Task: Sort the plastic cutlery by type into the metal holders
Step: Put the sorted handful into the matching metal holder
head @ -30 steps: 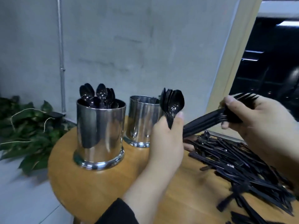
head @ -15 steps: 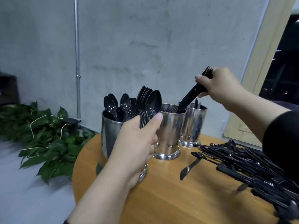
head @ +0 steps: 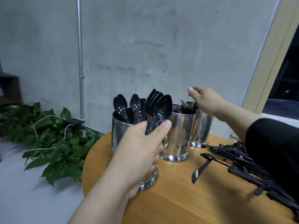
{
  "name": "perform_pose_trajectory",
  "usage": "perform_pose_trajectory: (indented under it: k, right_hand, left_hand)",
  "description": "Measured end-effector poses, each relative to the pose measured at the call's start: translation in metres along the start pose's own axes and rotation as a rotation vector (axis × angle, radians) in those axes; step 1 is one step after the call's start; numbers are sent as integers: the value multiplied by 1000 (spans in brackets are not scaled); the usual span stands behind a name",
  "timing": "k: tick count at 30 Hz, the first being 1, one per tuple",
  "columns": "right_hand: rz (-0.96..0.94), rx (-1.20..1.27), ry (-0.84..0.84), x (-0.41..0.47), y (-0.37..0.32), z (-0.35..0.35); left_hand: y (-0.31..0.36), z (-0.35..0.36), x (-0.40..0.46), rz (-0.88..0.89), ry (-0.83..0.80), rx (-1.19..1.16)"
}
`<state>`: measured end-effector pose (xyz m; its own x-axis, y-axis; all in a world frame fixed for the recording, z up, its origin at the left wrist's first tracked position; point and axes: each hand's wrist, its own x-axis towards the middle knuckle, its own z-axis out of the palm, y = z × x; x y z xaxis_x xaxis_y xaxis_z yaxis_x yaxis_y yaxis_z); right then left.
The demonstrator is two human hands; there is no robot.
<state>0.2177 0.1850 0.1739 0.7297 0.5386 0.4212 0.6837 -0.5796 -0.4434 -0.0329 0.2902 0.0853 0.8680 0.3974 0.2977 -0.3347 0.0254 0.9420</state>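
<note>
Right hand (head: 206, 101) now empty, fingers relaxed above middle holder (head: 178, 135): fork bunch held half a second ago sits inside, tines (head: 183, 103) up. Forks delivered. Left hand (head: 142, 152) grasps spoon stack (head: 157, 109) over spoon holder (head: 120, 135) near round table's (head: 169, 199) left edge; spoons likely next. Unsorted cutlery pile (head: 239, 160) remains at right edge.

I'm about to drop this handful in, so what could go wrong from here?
The spoon holder already looks crowded, so the spoon bundle gripped by the left hand may jam or spill. The right hand above the fork holder might knock it. The loose spoon could get brushed away.
</note>
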Motion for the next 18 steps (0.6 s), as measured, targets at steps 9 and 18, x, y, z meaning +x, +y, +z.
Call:
perform_pose_trajectory:
  k: [9,18]
  right_hand:
    - [-365,455,-176,-96,-81,-32]
    - [-359,509,-317,-131,-99,-16]
  left_hand:
    - [5,6,-9,-30,-20,-4]
    - [19,13,-23,-111,-128,-64]
